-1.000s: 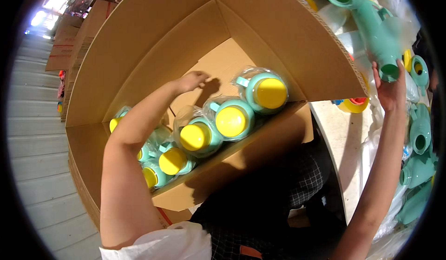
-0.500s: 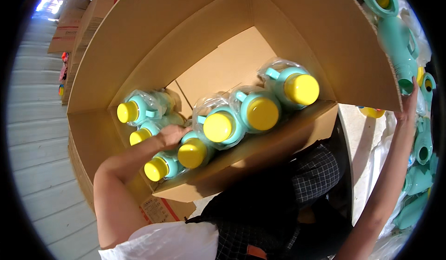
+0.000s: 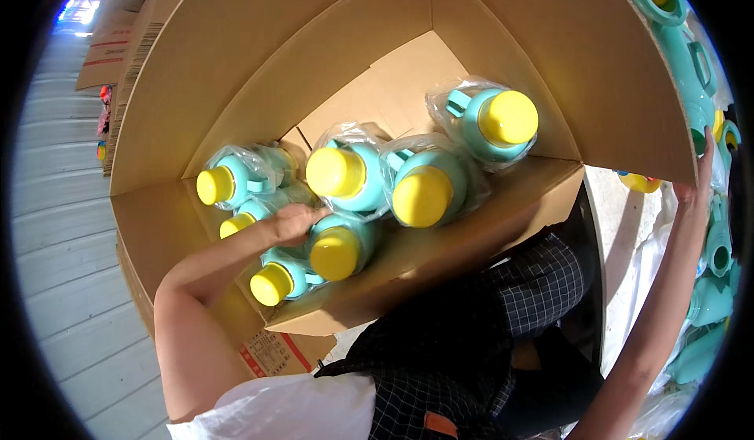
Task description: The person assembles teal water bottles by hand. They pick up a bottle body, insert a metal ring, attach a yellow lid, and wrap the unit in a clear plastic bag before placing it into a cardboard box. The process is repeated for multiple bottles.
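The left hand (image 3: 297,224) touched the yellow-capped teal jug (image 3: 345,245) just to its right inside the carton (image 3: 628,86), closure unclear; that jug was probably light, stiff and slippery, best gripped around its middle; the right hand (image 3: 696,174), partly hidden, showed no clear grip.

the fingertips of the left grip (image 3: 294,224) are hard to make out among the bagged bottles (image 3: 335,253). a flap (image 3: 605,86) partly hides the right grip (image 3: 704,165); the cardboard box (image 3: 290,39) runs off the top.
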A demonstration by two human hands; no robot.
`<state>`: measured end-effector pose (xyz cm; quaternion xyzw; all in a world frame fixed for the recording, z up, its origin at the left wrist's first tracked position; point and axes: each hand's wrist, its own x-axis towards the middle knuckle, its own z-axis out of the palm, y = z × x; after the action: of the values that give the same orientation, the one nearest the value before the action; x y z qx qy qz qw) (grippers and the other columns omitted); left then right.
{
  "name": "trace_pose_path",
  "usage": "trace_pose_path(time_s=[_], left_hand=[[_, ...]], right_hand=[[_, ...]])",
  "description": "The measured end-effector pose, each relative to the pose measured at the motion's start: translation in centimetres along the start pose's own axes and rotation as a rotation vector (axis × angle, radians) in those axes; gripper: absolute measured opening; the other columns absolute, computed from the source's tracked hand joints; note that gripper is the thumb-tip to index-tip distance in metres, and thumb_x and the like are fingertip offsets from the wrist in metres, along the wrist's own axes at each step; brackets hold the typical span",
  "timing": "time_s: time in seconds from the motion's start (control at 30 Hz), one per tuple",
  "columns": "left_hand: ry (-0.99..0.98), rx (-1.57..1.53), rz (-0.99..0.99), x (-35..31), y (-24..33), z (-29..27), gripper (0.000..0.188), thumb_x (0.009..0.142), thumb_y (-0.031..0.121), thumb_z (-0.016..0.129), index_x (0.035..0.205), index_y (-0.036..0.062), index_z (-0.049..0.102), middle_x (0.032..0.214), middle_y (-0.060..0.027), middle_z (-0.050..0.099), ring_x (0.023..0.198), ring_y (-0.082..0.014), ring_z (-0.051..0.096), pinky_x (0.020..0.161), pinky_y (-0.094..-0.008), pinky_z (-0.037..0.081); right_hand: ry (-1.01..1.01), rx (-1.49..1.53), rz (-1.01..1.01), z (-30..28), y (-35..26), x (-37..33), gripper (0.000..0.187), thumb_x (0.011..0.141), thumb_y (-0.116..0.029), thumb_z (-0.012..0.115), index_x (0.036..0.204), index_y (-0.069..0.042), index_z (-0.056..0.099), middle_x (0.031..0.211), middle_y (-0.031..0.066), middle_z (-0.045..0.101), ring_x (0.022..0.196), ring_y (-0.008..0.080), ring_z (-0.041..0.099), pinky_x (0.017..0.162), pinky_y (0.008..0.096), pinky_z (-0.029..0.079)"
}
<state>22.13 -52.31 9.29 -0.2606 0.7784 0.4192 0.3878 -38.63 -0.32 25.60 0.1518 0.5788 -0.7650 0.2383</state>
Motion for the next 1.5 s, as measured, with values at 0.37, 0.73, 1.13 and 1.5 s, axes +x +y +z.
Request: trace_pose_path(time_s=[0.37,0.73,1.13,1.5], left_hand=[[-0.224,0.519,-0.235,-3.2,9.4,-9.3,0.094,0.068,0.035,0.084,0.146,0.0062,0.04,0.146,-0.0188,0.048,0.136,-0.0343,0.045,0.112,-0.0408,0.039],[0.001,0.359,0.401,3.0,12.7,-3.0,0.073,0.091,0.02,0.061,0.154,0.0149,0.024,0.122,-0.0241,0.063,0.109,-0.039,0.063,0.096,-0.0429,0.05],[0.216,0.774,0.049,4.0,24.1,-9.7,0.096,0.071,0.008,0.078,0.152,0.0022,0.027,0.151,-0.0212,0.041,0.14,-0.0354,0.04,0.118,-0.0389,0.034],[0.216,0.506,0.497,15.3,33.9,-5.2,0.088,0.075,0.002,0.066,0.152,0.0077,0.025,0.125,-0.0286,0.059,0.113,-0.0458,0.059,0.101,-0.0483,0.046]], right_hand=[[0.074,0.008,-0.039,-0.1,0.8,-1.2,0.083,0.083,-0.063,0.067,0.135,0.0,0.051,0.122,0.0191,0.063,0.11,0.0305,0.062,0.1,0.0415,0.047],[-0.012,0.035,-0.053,0.8,1.2,-2.3,0.093,0.084,-0.057,0.07,0.142,0.005,0.035,0.122,0.0232,0.061,0.11,0.0304,0.063,0.101,0.0406,0.05],[0.109,0.133,-0.048,1.0,1.6,-3.0,0.081,0.086,-0.06,0.067,0.131,0.005,0.05,0.12,0.0175,0.065,0.107,0.0269,0.065,0.095,0.0402,0.053],[0.077,0.159,-0.205,1.8,1.6,-5.2,0.075,0.088,-0.048,0.069,0.139,-0.001,0.04,0.115,0.0226,0.062,0.099,0.0277,0.067,0.078,0.0323,0.062]])
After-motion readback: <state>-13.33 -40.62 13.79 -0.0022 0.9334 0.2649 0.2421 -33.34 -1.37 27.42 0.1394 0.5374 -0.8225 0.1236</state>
